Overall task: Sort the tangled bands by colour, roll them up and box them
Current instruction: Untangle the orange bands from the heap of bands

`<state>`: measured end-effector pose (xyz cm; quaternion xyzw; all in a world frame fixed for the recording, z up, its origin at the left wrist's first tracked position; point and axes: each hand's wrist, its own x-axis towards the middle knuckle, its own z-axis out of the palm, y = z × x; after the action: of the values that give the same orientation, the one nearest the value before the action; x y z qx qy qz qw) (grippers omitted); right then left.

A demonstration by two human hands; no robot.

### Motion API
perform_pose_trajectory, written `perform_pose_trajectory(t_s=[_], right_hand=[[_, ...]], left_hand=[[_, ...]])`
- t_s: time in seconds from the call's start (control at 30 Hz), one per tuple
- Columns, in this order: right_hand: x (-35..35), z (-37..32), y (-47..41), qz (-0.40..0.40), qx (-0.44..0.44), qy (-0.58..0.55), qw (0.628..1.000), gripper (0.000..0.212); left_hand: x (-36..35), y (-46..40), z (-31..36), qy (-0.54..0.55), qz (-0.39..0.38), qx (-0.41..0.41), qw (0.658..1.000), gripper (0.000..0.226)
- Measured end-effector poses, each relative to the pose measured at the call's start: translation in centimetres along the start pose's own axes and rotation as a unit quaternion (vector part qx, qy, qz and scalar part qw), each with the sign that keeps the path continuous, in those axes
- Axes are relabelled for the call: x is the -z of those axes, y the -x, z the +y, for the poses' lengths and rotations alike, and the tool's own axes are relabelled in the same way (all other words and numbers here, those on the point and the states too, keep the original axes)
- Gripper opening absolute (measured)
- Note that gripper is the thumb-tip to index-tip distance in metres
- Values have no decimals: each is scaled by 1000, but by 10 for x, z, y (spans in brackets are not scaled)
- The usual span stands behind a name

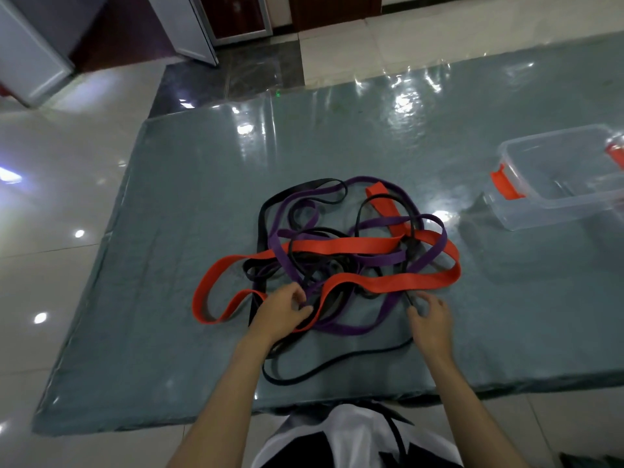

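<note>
The tangled bands lie in one heap in the middle of a grey-green mat covered with shiny plastic film. The wide orange bands cross the heap from left to right and make a long loop at its near left side; the purple bands and the thin black bands pass over and under them, so every colour is blocked by the others. One black loop runs out of the heap toward the near edge of the mat. The left hand rests at the near side of the heap, its fingers curled into the strands where orange, purple and black meet; which strand it holds I cannot tell. The right hand is just right of it, thumb and fingers pinching a thin black band at the near right edge of the heap. Far to the right, well apart from the heap, a clear plastic box with orange latches stands on the mat, without a lid. The mat lies on a pale tiled floor, and at the far left stands a white cabinet.
</note>
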<state>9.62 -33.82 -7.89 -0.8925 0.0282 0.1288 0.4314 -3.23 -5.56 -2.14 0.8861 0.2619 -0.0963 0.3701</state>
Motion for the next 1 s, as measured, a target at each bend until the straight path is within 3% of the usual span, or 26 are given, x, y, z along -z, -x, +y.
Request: perform_pose_trajectory(t_s=[0.1, 0.23, 0.37, 0.47, 0.53, 0.6, 0.67, 0.77, 0.9, 1.0], right_hand=[[-3, -10, -3, -7, 112, -4, 994, 29], [-13, -22, -16, -42, 169, -15, 985, 27], [-20, -25, -27, -49, 172, -7, 984, 38], [-21, -28, -36, -64, 166, 0, 984, 55], [-22, -31, -43, -96, 177, 25, 979, 67], [-25, -31, -50, -137, 181, 74, 971, 69], [-28, -32, -58, -162, 189, 144, 958, 51], [-29, -37, -66, -146, 186, 190, 953, 28], [-22, -44, -70, -81, 180, 148, 969, 20], [-17, -47, -74, 19, 143, 47, 988, 26]], left_hand=[[-28, -4, 15, -27, -5, 4, 1000, 41], [-52, -5, 16, -160, -89, -47, 982, 23], [-43, -13, 12, -179, -238, -48, 954, 23], [-36, -17, 11, -107, -267, -22, 957, 30], [-28, -21, 13, -9, -214, 12, 977, 29], [-22, -30, 16, 43, -88, 28, 995, 19], [-19, -40, 18, 77, 57, 45, 994, 11], [-17, -52, 21, 117, 223, 105, 962, 17], [-21, -66, 15, 241, 245, 191, 919, 59], [-26, -72, 13, 298, 240, 213, 899, 68]])
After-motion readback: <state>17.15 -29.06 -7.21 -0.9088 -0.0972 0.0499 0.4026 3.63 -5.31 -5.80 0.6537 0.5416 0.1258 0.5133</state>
